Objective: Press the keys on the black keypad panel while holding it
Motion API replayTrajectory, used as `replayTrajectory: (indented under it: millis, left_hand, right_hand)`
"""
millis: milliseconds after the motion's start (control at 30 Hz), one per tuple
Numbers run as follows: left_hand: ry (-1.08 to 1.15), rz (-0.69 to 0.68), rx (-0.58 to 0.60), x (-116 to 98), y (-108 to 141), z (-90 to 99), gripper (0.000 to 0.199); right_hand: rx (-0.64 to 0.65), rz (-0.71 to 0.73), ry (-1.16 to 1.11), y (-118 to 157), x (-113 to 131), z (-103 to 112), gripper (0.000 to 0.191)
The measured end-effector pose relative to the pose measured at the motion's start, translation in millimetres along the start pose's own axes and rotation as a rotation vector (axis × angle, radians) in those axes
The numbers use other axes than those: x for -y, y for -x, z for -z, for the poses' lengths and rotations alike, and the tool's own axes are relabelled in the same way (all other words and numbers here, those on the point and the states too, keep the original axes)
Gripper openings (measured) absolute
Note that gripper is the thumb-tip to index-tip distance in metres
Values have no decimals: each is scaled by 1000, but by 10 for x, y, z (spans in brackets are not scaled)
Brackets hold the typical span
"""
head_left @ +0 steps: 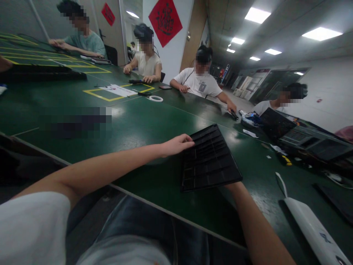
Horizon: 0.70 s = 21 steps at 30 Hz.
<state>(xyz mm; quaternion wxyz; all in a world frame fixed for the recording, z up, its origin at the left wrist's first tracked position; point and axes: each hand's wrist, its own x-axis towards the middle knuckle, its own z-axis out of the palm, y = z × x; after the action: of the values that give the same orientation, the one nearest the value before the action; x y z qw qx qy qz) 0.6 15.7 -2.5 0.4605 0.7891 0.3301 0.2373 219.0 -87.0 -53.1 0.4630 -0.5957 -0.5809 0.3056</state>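
Note:
A black compartment tray [211,162] with a grid of shallow cells is tilted above the green table. My left hand [180,144] is at its upper left edge, the thumb and fingers closed on the rim. Behind the lower right corner, my right hand [234,186] supports the tray from below. Its fingers are hidden by the tray. I cannot make out anything lying in the dark cells.
The green table [149,121] carries a tape roll [156,98], a paper sheet [118,90] and a white power strip [314,224] by my right arm. A laptop [278,123] stands at the right. Several people sit across the table.

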Motion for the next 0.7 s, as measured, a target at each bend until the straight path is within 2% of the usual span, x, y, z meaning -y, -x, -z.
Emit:
replayTrajectory:
  millis: [100, 167, 233, 400, 533, 700]
  left_hand:
    - [335, 285, -216, 46, -77, 89, 20]
    - [503, 384, -235, 71, -106, 134, 20]
    - [568, 400, -182, 78, -108, 154, 12]
    - [406, 264, 45, 13, -16, 115, 18]
    - [304, 156, 249, -49, 54, 84, 11]
    - [-11, -47, 195, -54, 92, 51, 15]
  right_hand:
    - [-25, -39, 6, 17, -62, 59, 45]
    - [-39, -48, 15, 26, -82, 75, 46]
    - [-48, -47, 28, 26, -80, 76, 46]
    - [-37, -43, 76, -5, -32, 60, 41]
    - [-1, -20, 108, -38, 6, 39, 35]
    - [18, 14, 102, -74, -23, 11, 34]
